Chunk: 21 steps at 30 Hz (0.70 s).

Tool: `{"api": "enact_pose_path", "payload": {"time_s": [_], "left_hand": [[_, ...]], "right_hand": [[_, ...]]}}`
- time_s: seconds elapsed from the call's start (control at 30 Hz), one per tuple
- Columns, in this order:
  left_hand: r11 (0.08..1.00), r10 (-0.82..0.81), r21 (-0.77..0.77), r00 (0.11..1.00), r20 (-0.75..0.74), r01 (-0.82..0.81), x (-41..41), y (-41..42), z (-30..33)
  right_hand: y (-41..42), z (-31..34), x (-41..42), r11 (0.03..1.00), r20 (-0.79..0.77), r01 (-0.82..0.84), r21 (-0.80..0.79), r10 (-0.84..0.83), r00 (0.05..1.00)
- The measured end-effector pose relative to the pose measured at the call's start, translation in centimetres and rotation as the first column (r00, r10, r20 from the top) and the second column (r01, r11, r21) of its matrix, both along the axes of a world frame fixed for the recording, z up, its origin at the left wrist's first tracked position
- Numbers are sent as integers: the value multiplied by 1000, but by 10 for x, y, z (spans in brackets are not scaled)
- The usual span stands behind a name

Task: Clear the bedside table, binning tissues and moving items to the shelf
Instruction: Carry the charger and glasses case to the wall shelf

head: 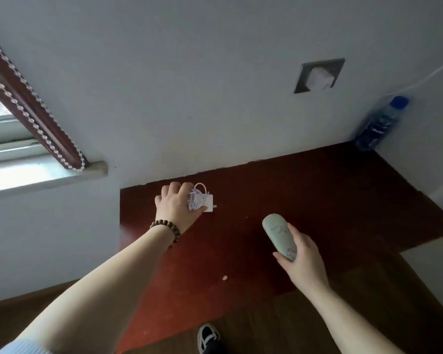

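Observation:
My left hand, with a bead bracelet on its wrist, grips a white charger with its coiled cable on the dark red wooden surface near the wall. My right hand holds a pale green oblong case just above the same surface, pointing away from me. A blue-capped water bottle stands in the far right corner against the wall.
A small pale scrap lies on the red surface near its front. A recessed wall box sits in the wall above. A window with a dark red frame is at left. My shoe shows on the wooden floor below.

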<state>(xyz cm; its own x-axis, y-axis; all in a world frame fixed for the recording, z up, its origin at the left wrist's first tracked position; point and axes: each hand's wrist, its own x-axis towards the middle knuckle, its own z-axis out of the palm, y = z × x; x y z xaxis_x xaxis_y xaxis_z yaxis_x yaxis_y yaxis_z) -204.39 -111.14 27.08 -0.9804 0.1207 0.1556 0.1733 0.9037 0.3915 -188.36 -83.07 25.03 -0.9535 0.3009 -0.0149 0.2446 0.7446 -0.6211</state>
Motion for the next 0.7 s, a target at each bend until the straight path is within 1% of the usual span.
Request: {"api": "enact_pose_path", "payload": {"time_s": [0.13,0.27,0.33,0.43,0.5,0.53,0.6,0.67,0.7], "left_hand": [[993,-12,-119,1000,9,13,-31,-16,-15],[985,-32,-169,998,53,40,-38,-25,-29],[979,-33,-198,993,116,56,-35,-26,-35],[972,-23,-222,966,259,82,-31,-24,-41],[977,-19,-199,961,276,76,-27,-22,-39],[980,-14,-187,971,239,61,-24,-21,-36],[985,-32,-169,997,66,43,-16,-18,-30],[978,-126,-180,985,-120,103,-8,-12,-29],[968,-183,-200,970,-159,150,-6,-8,-31]], "right_hand": [[-7,3,-47,997,39,-70,39,68,997],[-18,4,-93,991,151,-133,31,127,980],[-25,3,-115,979,173,-192,66,178,969],[-35,1,-145,944,202,-303,130,274,940],[-40,-3,-162,914,227,-358,190,314,922],[-43,-4,-170,901,238,-373,219,322,916],[-47,-7,-183,887,261,-386,253,321,910],[-50,-9,-193,891,293,-377,252,301,907],[-50,-10,-196,900,305,-364,241,286,908]]}}
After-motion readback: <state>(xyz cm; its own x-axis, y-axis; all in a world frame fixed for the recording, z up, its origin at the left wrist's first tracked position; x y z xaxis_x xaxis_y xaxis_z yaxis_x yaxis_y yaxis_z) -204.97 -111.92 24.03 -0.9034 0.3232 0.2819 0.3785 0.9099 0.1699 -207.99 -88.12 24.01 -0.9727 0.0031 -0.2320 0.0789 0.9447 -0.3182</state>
